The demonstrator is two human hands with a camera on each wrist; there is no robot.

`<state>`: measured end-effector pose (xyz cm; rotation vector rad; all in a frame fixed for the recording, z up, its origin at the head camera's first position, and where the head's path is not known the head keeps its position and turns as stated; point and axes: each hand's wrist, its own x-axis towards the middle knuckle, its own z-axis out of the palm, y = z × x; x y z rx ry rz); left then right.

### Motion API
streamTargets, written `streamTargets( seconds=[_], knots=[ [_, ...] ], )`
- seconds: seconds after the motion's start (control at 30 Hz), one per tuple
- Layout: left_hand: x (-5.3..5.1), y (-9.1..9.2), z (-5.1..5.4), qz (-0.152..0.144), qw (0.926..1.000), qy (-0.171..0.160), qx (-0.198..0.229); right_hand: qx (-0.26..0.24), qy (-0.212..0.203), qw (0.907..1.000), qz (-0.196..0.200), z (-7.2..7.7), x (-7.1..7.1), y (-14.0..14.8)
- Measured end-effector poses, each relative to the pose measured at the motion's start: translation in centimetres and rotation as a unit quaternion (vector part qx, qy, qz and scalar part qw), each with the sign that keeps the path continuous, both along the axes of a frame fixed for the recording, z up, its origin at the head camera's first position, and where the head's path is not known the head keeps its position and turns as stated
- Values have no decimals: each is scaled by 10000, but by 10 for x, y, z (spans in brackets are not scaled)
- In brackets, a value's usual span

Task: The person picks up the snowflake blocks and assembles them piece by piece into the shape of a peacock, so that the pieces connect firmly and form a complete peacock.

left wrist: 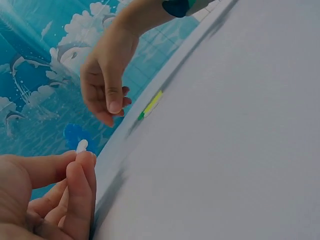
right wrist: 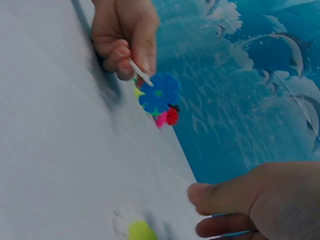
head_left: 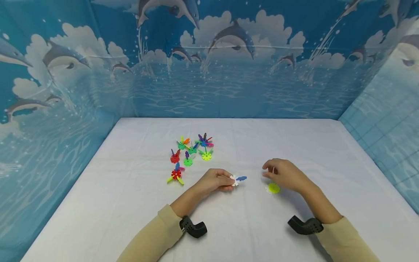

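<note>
My left hand [head_left: 216, 179] pinches a white notched plastic disc [head_left: 234, 181] between thumb and fingers. A blue flower-shaped disc [right wrist: 160, 94] is slotted into the white one and sticks out on its right side. Off to the right, my right hand [head_left: 284, 174] hangs over the table with loosely bent fingers and nothing between them. Just below its fingertips lie a yellow disc [head_left: 273, 188] and a whitish one [right wrist: 120, 221], partly overlapping. A bit of green [left wrist: 141, 116] shows at the edge of this small pile in the left wrist view.
Several joined clusters of coloured discs stand left of centre, among them a red one with yellow pieces [head_left: 176, 174] and a blue and pink one [head_left: 204, 140]. A white cloth [head_left: 131, 218] covers the table. Dolphin-printed curtains [head_left: 222, 91] rise behind and beside it.
</note>
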<state>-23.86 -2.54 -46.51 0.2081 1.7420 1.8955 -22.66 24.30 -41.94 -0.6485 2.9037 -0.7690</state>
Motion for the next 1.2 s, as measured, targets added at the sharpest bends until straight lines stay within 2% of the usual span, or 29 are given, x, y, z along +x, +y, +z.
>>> streamTargets(
  seconds=[0.13, 0.27, 0.43, 0.53, 0.67, 0.87, 1.03, 1.2],
  knots=[
    [-1, 0, 0, -14, 9998, -165, 94, 106, -794, 9964, -286, 2, -6, 25],
    [-2, 0, 0, 70, 9994, -284, 162, -89, -1295, 9912, -253, -1, -9, 38],
    [-3, 0, 1, 189, 9988, -399, 200, -217, -1433, 9892, -216, -6, -11, 41],
    [-4, 0, 1, 234, 9986, -458, 153, -309, -1373, 9899, -147, -6, -11, 40],
    [-4, -2, 1, 216, 9984, -471, 228, -527, -1053, 9930, -75, -4, -9, 33],
    [-3, -3, 0, 273, 9987, -332, 288, -896, -194, 9957, 122, -6, 1, -4],
    [-3, -1, 0, 408, 9986, -239, 243, -1344, 444, 9883, 569, -18, 9, -37],
    [-2, -1, 0, 415, 9984, -165, 347, -1429, 1269, 9772, 927, -30, 12, -51]
  ],
)
